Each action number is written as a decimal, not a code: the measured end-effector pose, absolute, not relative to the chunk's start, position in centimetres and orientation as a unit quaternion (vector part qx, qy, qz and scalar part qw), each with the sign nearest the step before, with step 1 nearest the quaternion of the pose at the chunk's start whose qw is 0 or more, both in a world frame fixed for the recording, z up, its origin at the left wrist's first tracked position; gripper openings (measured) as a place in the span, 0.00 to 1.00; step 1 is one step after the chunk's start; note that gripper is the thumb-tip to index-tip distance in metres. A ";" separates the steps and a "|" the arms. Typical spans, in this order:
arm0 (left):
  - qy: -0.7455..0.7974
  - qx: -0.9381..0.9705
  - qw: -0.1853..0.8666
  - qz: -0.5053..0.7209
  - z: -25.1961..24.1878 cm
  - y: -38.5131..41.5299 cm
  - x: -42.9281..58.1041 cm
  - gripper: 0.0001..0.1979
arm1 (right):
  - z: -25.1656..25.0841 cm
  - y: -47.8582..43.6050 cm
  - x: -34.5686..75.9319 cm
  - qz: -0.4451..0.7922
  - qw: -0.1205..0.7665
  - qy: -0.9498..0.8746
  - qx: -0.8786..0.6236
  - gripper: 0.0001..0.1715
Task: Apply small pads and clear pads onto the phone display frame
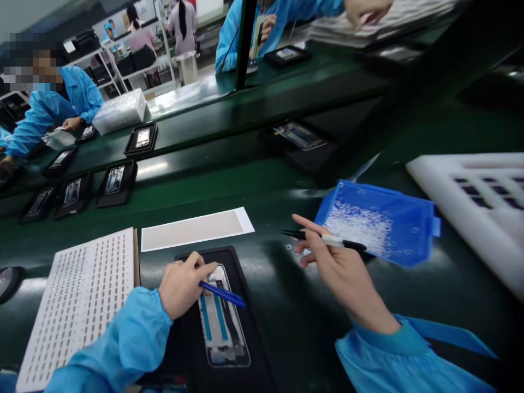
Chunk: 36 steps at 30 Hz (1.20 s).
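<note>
My left hand (184,281) is closed around a blue pen-like tool (223,293), its fingertips at the top end of a phone frame (223,327). The frame, with two blue strips, lies in a black tray (245,284). To the right, my right hand (331,265) holds black-and-white tweezers (335,241) above the green table, the tips pointing left. Just beyond that hand is a blue container (413,218) of many small clear pieces. A few such pieces lie on the table under the tweezers.
A white perforated sheet (85,300) lies at the left, a pale strip (192,229) behind the black tray. At the right stands a white foam tray (434,185). Several phone trays (117,183) sit along the far line, where people in blue sleeves (82,90) work.
</note>
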State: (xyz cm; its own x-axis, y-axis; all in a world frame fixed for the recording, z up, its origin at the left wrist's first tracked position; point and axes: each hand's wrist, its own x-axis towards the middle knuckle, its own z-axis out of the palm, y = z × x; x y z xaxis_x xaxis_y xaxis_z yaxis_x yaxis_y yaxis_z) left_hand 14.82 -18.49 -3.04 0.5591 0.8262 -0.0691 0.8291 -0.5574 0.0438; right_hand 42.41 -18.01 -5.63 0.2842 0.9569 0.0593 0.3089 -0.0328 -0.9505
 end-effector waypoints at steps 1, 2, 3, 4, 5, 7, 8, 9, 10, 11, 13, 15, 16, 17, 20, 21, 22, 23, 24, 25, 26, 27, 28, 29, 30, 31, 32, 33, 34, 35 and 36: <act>0.472 0.880 0.049 0.007 -2.8 -17.7 15.2 0.20 | -5.6 -17.3 42.4 0.360 0.499 -0.482 -0.624 0.34; 0.473 0.879 0.057 0.031 -2.6 -16.7 15.8 0.19 | -5.7 -16.6 42.2 0.384 0.512 -0.467 -0.610 0.34; 0.472 0.878 0.059 0.048 -2.6 -15.6 16.6 0.19 | -5.8 -15.8 42.0 0.403 0.523 -0.456 -0.597 0.33; 0.469 0.880 0.060 0.055 -2.6 -14.4 17.5 0.18 | -6.0 -15.0 41.6 0.415 0.531 -0.448 -0.587 0.32; 0.465 0.882 0.060 0.053 -2.8 -13.2 18.4 0.18 | -6.2 -14.1 41.2 0.422 0.535 -0.444 -0.582 0.32; 0.457 0.887 0.065 0.030 -3.5 -11.1 19.9 0.20 | -6.7 -12.6 40.4 0.426 0.534 -0.441 -0.582 0.31; 0.453 0.889 0.070 0.015 -3.9 -10.3 20.5 0.22 | -7.0 -11.9 40.1 0.423 0.531 -0.442 -0.586 0.31; 0.449 0.890 0.077 0.000 -4.3 -9.7 20.9 0.23 | -7.3 -11.4 39.8 0.418 0.528 -0.445 -0.591 0.30; 0.446 0.891 0.084 -0.011 -4.7 -9.3 21.1 0.24 | -7.5 -10.9 39.6 0.412 0.525 -0.446 -0.597 0.29; 0.442 0.892 0.092 -0.018 -5.1 -9.2 21.2 0.24 | -7.7 -10.6 39.4 0.406 0.522 -0.446 -0.603 0.28; 0.436 0.894 0.100 -0.020 -5.6 -9.2 21.0 0.24 | -8.1 -10.1 39.1 0.393 0.518 -0.446 -0.615 0.25; 0.433 0.896 0.098 -0.021 -5.8 -9.5 20.7 0.25 | -8.4 -9.7 38.7 0.381 0.513 -0.448 -0.625 0.21; 0.432 0.896 0.096 -0.027 -5.8 -9.6 20.6 0.25 | -8.5 -9.5 38.6 0.375 0.510 -0.449 -0.630 0.20; 0.431 0.897 0.094 -0.034 -5.7 -9.7 20.6 0.26 | -8.6 -9.4 38.4 0.370 0.506 -0.451 -0.636 0.18; 0.428 0.897 0.092 -0.058 -5.4 -9.7 20.7 0.26 | -8.9 -8.8 38.2 0.355 0.492 -0.455 -0.652 0.15; 0.427 0.897 0.093 -0.066 -5.3 -9.6 20.8 0.26 | -9.1 -8.7 38.3 0.352 0.488 -0.456 -0.656 0.14; 0.426 0.897 0.095 -0.073 -5.3 -9.6 20.8 0.26 | -9.2 -8.5 38.3 0.351 0.484 -0.457 -0.659 0.14; 0.425 0.896 0.097 -0.080 -5.2 -9.6 20.9 0.26 | -9.3 -8.5 38.4 0.351 0.480 -0.459 -0.660 0.13; 0.426 0.895 0.099 -0.086 -5.2 -9.5 20.9 0.26 | -9.4 -8.4 38.5 0.352 0.476 -0.461 -0.661 0.13; 0.427 0.894 0.102 -0.092 -5.1 -9.5 20.9 0.26 | -9.5 -8.3 38.6 0.354 0.473 -0.462 -0.661 0.13; 0.427 0.893 0.105 -0.097 -5.1 -9.5 20.9 0.26 | -9.6 -8.3 38.7 0.355 0.472 -0.461 -0.662 0.13; 0.428 0.891 0.108 -0.103 -5.1 -9.4 20.9 0.26 | -9.7 -8.2 38.7 0.356 0.473 -0.459 -0.663 0.13; 0.429 0.890 0.111 -0.109 -5.0 -9.4 20.9 0.25 | -9.9 -8.2 38.8 0.357 0.476 -0.454 -0.663 0.13; 0.428 0.889 0.112 -0.115 -5.0 -9.4 20.9 0.25 | -10.0 -8.1 38.8 0.357 0.480 -0.449 -0.664 0.13; 0.428 0.889 0.111 -0.120 -4.9 -9.4 20.9 0.25 | -10.1 -8.0 38.7 0.358 0.485 -0.444 -0.663 0.13; 0.430 0.888 0.110 -0.124 -4.9 -9.4 20.9 0.25 | -10.3 -7.9 38.7 0.360 0.491 -0.438 -0.662 0.13; 0.432 0.887 0.108 -0.126 -4.8 -9.5 20.9 0.25 | -10.4 -7.8 38.7 0.363 0.496 -0.433 -0.659 0.14; 0.432 0.886 0.108 -0.126 -4.8 -9.5 20.9 0.25 | -10.5 -7.7 38.7 0.368 0.502 -0.428 -0.655 0.14; 0.433 0.886 0.108 -0.125 -4.8 -9.5 20.8 0.24 | -10.5 -7.6 38.7 0.375 0.509 -0.421 -0.650 0.16; 0.432 0.887 0.108 -0.122 -4.8 -9.5 20.8 0.24 | -10.5 -7.5 38.7 0.381 0.517 -0.413 -0.646 0.17; 0.432 0.888 0.109 -0.118 -4.9 -9.5 20.8 0.24 | -10.4 -7.4 38.8 0.386 0.527 -0.404 -0.640 0.19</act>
State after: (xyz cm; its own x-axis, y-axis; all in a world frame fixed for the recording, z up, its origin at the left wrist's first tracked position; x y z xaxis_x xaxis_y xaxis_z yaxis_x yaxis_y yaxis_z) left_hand 20.79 -9.49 -4.86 0.5995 0.7406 -0.3036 0.7920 -0.6036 0.0915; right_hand 38.81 -7.42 -10.37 0.3753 0.9244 -0.0680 0.1113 -0.1177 -0.9868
